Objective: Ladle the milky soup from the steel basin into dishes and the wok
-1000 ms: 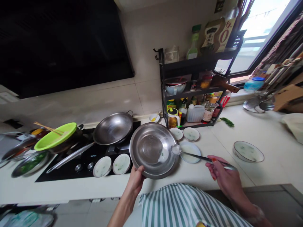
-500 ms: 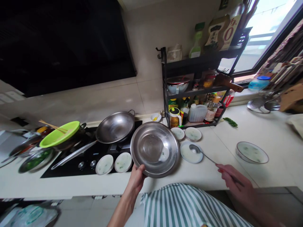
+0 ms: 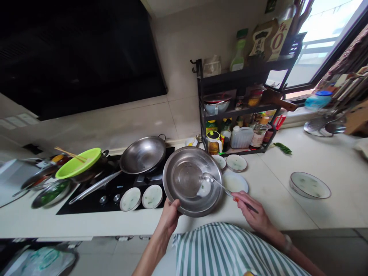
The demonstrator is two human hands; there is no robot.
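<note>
**L hand on steel basin, R hand w/ spoon in it**

Clock dirs from basin ctr, head view. Steel basin (image 3: 184, 174) is ctr, tilted, over the counter (image 3: 267, 209) edge next to the cooktop (image 3: 86, 205); can't tell if its base touches down. L hand (image 3: 171, 214) has the rim at 7 o'clock, thumb on top, fingers mostly hidden underneath, so closed on it. R hand (image 3: 251, 211) at 4 o'clock, fingers curled snug round the handle of a metal spoon (image 3: 222, 187); handle runs back to about 10, spoon head inside basin, R of ctr. White liquid (image 3: 203, 189) w/ green bits pooled at 4 inside basin, right by spoon head.

Shallow dish (image 3: 238, 181) of whitish liquid at 3, just beside basin, handle crossing above its near edge. Bigger bowl (image 3: 309, 185) at 3 too, well apart. Two sm. bowls (image 3: 236, 163) at 2, by the foot of the black rack (image 3: 240, 109) (1 o'clock). Two more bowls (image 3: 152, 196) betw. 8 and 9, at cooktop's front edge. Wok (image 3: 143, 155) at 10 on cooktop. Lime-green basin (image 3: 77, 166) w/ chopsticks (image 3: 70, 154) at 9, farther off.
</note>
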